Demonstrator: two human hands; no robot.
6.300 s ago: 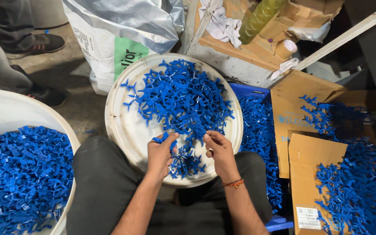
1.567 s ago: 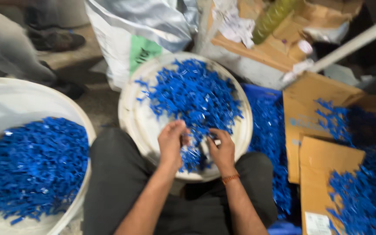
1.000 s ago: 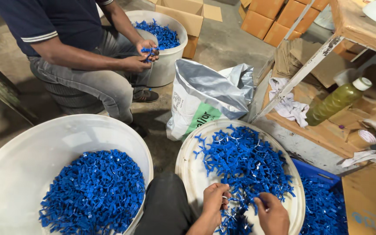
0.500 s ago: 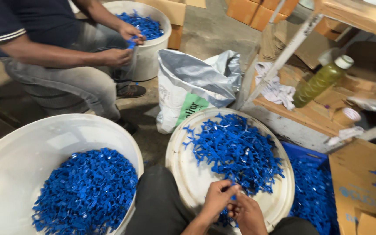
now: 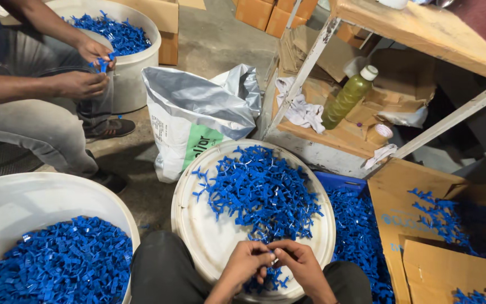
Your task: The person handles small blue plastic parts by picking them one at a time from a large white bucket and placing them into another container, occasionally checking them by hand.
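Blue plastic pieces heap on our white round lid at lower centre; our left hand and right hand meet fingertip to fingertip, pinched together on one small piece, wrists rising from the bottom edge, palms turned inward

Small blue moulded plastic pieces, smooth and slightly glossy, on a round white plastic lid with a scuffed matt surface. Crinkled silvery woven-plastic sack, faintly shiny. Rough, worn wooden shelf; matt brown cardboard sheet.
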